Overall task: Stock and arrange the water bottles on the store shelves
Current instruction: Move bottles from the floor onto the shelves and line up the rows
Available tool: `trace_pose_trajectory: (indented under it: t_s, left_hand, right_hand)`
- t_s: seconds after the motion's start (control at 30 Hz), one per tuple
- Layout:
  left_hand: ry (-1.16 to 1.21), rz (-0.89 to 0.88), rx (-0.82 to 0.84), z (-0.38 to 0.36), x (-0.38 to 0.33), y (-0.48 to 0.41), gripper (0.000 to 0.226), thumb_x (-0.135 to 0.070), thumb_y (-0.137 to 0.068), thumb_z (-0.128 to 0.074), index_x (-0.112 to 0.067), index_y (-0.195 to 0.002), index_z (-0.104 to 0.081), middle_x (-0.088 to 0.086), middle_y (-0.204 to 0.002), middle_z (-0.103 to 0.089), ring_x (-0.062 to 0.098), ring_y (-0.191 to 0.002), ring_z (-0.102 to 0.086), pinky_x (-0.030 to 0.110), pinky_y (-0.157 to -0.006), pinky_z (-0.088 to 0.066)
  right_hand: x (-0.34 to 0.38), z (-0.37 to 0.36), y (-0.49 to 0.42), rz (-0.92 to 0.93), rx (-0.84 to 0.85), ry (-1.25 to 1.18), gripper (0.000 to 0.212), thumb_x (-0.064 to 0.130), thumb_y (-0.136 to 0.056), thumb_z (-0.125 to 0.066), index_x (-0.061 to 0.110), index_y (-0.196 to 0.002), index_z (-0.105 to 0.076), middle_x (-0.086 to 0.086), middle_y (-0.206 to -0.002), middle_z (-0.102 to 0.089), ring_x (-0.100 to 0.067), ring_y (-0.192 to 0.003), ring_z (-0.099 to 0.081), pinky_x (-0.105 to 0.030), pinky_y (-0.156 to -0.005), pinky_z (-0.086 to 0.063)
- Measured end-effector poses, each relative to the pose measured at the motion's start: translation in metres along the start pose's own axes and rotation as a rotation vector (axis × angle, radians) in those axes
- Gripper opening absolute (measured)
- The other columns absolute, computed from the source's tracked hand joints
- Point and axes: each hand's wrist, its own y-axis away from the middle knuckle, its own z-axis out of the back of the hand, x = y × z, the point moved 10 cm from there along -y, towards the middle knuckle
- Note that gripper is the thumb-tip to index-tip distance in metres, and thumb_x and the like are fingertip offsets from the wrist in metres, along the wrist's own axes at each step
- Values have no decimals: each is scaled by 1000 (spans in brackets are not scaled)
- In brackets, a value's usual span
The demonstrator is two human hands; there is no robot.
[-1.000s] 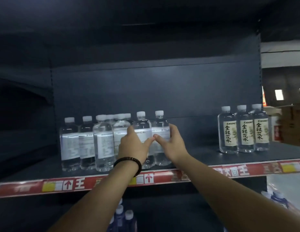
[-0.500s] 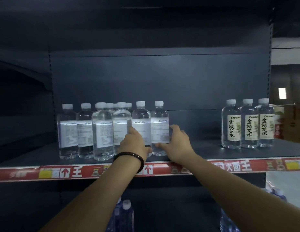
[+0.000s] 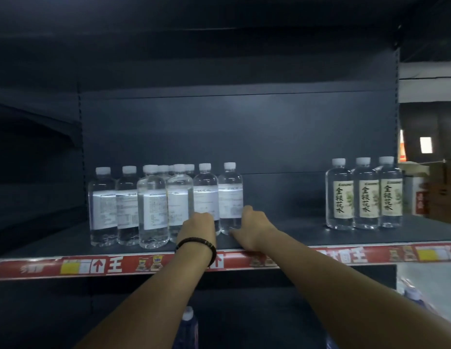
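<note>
Dark shelf (image 3: 294,231): clear water bottles (image 3: 153,205) (white caps, pale labels) upright.

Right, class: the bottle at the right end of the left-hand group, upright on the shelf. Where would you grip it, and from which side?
Grip the end bottle round its straight labelled middle, coming from the right front. It stands upright with bare shelf to its right, while a neighbouring bottle crowds its left. The right hand holds it there, low down.
</note>
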Motion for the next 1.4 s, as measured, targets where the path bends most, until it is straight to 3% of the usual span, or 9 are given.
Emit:
trace_pose_trajectory:
  t_s: [0.13, 0.33, 0.5, 0.63, 0.77, 0.9, 1.03, 1.23, 1.4]
  left_hand:
    - [46, -57, -109, 24, -11, 33, 15, -7, -98, -58, -12, -111, -62, 1, -77, -43, 25, -81, -61, 36, -67, -51]
    - [290, -279, -115, 48, -88, 132, 23, -48, -98, -55, -27, -90, -60, -5, -86, -64, 21, -80, -65, 35, -67, -55]
    - [485, -464, 229, 0, -197, 229, 30, -57, -91, -68, -30, -78, -63, -10, -81, -68, 15, -75, -66, 38, -71, -60]
    - [548, -629, 489, -58, -293, 319, 28, -56, -91, -71, -29, -88, -70, -12, -90, -70, 12, -84, -67, 36, -82, -59]
    - [676, -703, 752, -145, -368, 410, 23, -48, -86, -80, -27, -86, -72, -10, -84, -72, 6, -64, -66, 23, -62, -51]
    - [638, -742, 1004, -257, -423, 505, 22, -37, -85, -84, -27, -94, -67, -7, -89, -72, 10, -80, -69, 17, -66, -49]
    - [521, -733, 1193, -377, -455, 589, 43, -43, -78, -88, -31, -108, -59, -7, -104, -69, 13, -98, -68, 32, -93, -56]
    - [544, -624, 1294, -506, -481, 656, 94, -34, -71, -90, -35, -150, -40, -7, -140, -59, 18, -128, -59, 28, -101, -49]
    - [859, -426, 1292, -570, -520, 676, 127, -46, -49, -89, -40, -157, -23, -9, -149, -55, 12, -130, -59, 41, -107, -54]
  right_hand:
    - [-4, 27, 55, 180, -16, 79, 60, 38, -96, -68, 15, -146, -44, -12, -134, -63, -31, -120, -62, -39, -102, -53]
    - [-77, 86, 154, 206, -174, 77, 31, 38, -92, -70, 24, -118, -62, 2, -103, -71, -21, -100, -66, -38, -90, -55]
    - [-195, 109, 266, 26, -237, 53, 15, 25, -91, -75, 24, -103, -67, 13, -79, -68, -9, -72, -62, -28, -75, -54]
    - [-305, 106, 374, -182, -252, 69, 14, 29, -89, -75, 26, -101, -68, 6, -81, -75, -18, -79, -69, -35, -74, -54]
    - [-424, 73, 496, -462, -245, -1, 22, 41, -87, -72, 25, -102, -69, 6, -81, -74, -14, -75, -70, -33, -73, -55]
    - [-541, 4, 619, -811, -199, -84, 16, 26, -88, -79, 28, -97, -65, 6, -74, -72, -15, -74, -69, -28, -73, -48]
    - [-628, -97, 726, -1089, -152, -158, 22, 37, -83, -74, 26, -97, -62, 3, -93, -75, -20, -94, -72, -32, -81, -52]
    - [-686, -210, 792, -1283, -167, -262, 77, 27, -82, -84, 17, -147, -46, -4, -145, -60, -25, -127, -60, -32, -98, -48]
    - [-710, -257, 791, -1291, -338, -329, 75, 26, -75, -89, 26, -139, -50, 9, -123, -63, -22, -122, -63, -28, -90, -44]
